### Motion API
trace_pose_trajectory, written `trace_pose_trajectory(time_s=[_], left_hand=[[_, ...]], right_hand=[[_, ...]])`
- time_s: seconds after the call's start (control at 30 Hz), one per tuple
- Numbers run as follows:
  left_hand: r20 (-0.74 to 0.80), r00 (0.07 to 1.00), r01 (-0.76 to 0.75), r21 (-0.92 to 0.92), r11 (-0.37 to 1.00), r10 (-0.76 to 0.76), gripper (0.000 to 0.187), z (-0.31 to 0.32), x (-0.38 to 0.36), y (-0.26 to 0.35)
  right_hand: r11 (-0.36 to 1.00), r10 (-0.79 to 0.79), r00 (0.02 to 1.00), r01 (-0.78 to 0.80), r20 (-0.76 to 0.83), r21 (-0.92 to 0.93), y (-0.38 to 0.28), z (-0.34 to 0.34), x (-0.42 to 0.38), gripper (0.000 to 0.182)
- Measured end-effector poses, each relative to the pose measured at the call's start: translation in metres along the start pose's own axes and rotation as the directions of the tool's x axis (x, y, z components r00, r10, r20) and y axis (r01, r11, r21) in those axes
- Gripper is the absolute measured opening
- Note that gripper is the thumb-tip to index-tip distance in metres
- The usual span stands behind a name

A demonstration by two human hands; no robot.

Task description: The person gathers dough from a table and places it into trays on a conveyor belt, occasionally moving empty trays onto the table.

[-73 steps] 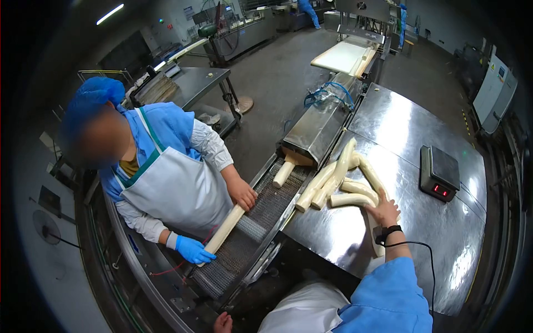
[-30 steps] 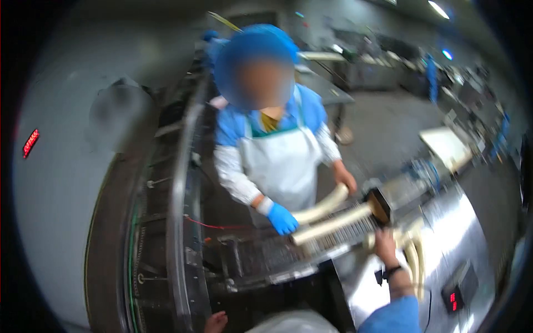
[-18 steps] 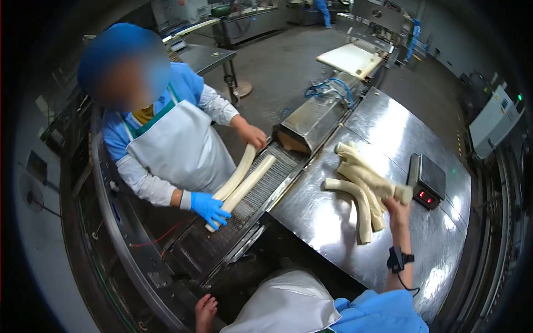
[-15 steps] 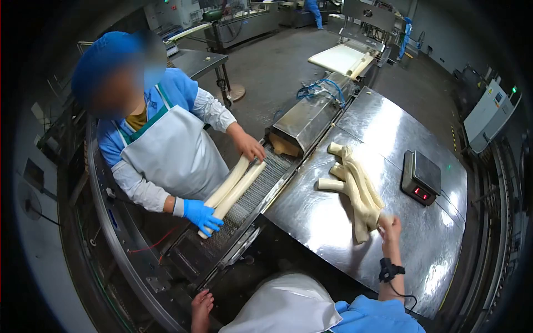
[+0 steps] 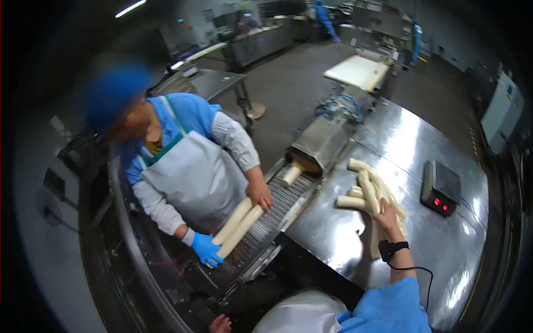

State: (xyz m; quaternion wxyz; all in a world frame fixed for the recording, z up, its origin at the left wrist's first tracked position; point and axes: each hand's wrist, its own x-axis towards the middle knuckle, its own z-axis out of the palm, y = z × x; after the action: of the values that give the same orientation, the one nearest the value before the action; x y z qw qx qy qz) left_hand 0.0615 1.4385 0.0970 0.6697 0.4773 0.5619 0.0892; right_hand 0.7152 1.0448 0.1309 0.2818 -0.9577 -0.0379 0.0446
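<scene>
My right hand (image 5: pixel 387 216) rests over the pile of long, pale dough strips (image 5: pixel 363 180), its fingers curled around part of a strip. The pile lies on the steel table, and my hand and forearm hide some of it. A black band with a cable is on my right wrist. At the bottom edge my left hand (image 5: pixel 220 324) shows only in part, fingers loosely apart with nothing in them. It is near the lower end of the conveyor (image 5: pixel 280 208).
Across the conveyor, a co-worker (image 5: pixel 189 161) holds two dough strips (image 5: pixel 239 227) with both hands, one gloved blue. Another dough piece (image 5: pixel 291 175) sticks out of a metal housing (image 5: pixel 322 141). A scale (image 5: pixel 441 186) with red digits stands on the steel table (image 5: pixel 322 233).
My right hand has moved from the near end of the pile up to its middle. A dough piece now emerges from the housing. The whole view has shifted.
</scene>
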Motion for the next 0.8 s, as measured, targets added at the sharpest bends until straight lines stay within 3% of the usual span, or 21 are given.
trace_pose_trajectory(time_s=[0.03,0.07,0.1,0.13,0.2,0.3,0.33,0.4,0.43,0.5,0.53,0.57,0.6,0.63,0.73,0.8], left_hand=[[-0.003,0.999,0.04,0.023,0.999,-0.04,0.047,-0.007,-0.001,-0.009],[-0.009,0.996,0.085,0.039,0.996,-0.085,0.049,-0.014,-0.004,-0.019],[0.186,0.983,0.072,-0.38,0.922,0.0,0.034,-0.046,0.012,-0.054],[0.14,0.99,0.045,-0.422,0.905,0.016,0.034,-0.041,0.0,-0.059],[-0.105,0.992,0.041,-0.258,0.965,-0.07,0.036,-0.026,-0.019,-0.061],[-0.182,0.973,0.081,-0.313,0.946,-0.144,0.036,-0.001,-0.047,-0.05],[-0.205,0.968,0.066,-0.354,0.933,-0.146,0.036,0.009,-0.054,-0.048],[-0.151,0.972,0.133,-0.284,0.949,-0.182,0.036,0.013,-0.056,-0.035],[-0.131,0.974,0.136,-0.31,0.941,-0.184,0.039,0.013,-0.051,-0.042],[-0.148,0.973,0.128,-0.289,0.949,-0.177,0.04,0.016,-0.06,-0.019],[-0.151,0.971,0.148,-0.232,0.961,-0.186,0.041,0.018,-0.064,-0.012],[-0.161,0.971,0.134,-0.256,0.957,-0.179,0.041,0.016,-0.06,-0.022],[-0.143,0.982,0.089,-0.227,0.97,-0.124,0.043,0.01,-0.048,-0.032],[-0.12,0.99,0.051,-0.196,0.979,-0.076,0.045,0.007,-0.042,-0.043],[-0.154,0.983,0.072,-0.18,0.981,-0.101,0.046,0.012,-0.061,-0.013],[-0.15,0.986,0.051,-0.176,0.983,-0.078,0.045,0.004,-0.052,-0.034]], right_hand=[[0.964,0.07,0.997,-0.061,0.027,-0.26,-0.02,-0.011,0.003,0.094],[0.933,0.075,0.997,-0.077,-0.02,-0.351,-0.032,-0.002,0.011,0.095],[0.94,0.145,0.988,-0.121,0.052,-0.318,-0.058,-0.01,0.014,0.101],[0.934,0.108,0.994,-0.097,0.013,-0.345,-0.065,-0.005,0.021,0.089],[0.938,0.05,0.998,-0.06,-0.039,-0.343,-0.065,0.009,0.027,0.067],[0.928,-0.242,0.96,0.186,-0.143,-0.324,-0.055,0.04,0.02,0.059],[0.926,-0.289,0.947,0.238,-0.141,-0.294,-0.051,0.048,0.018,0.059],[0.845,-0.518,0.852,0.495,-0.079,-0.203,-0.051,0.047,0.0,0.055],[0.806,-0.577,0.816,0.567,-0.016,-0.169,-0.045,0.05,0.002,0.07],[0.711,-0.703,0.702,0.69,-0.115,-0.137,-0.041,0.048,-0.019,0.052],[0.739,-0.671,0.741,0.666,-0.018,-0.101,-0.038,0.035,-0.021,0.058],[0.774,-0.633,0.773,0.633,-0.042,-0.011,-0.019,0.034,-0.014,0.067],[0.871,-0.445,0.891,0.453,-0.089,0.19,0.006,0.049,0.001,0.067],[0.907,-0.318,0.944,0.33,-0.087,0.264,0.014,0.043,0.003,0.066],[0.935,-0.117,0.992,0.127,-0.048,0.331,0.013,0.02,0.0,0.065],[0.941,-0.07,0.997,0.073,-0.02,0.331,0.011,0.009,-0.012,0.067]])
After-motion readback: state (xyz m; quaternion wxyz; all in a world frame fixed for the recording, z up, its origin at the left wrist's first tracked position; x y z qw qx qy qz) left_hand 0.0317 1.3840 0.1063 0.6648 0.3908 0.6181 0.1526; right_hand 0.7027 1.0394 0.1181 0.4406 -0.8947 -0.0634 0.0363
